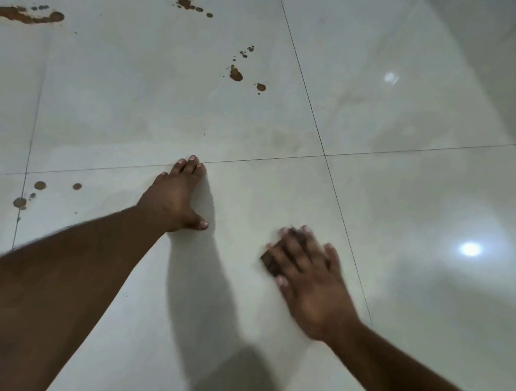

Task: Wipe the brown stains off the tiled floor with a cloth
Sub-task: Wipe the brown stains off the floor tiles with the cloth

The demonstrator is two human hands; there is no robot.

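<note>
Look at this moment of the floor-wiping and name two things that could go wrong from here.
1. The left hand is braced flat on glossy, possibly damp tile; it might slip.
2. The cloth under the right hand already looks dark brown, so it may smear the nearby drops rather than lift them.

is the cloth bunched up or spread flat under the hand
Bunched or folded small: the dark cloth only peeks out beneath the right hand, whose spread fingers cover most of it.
</note>
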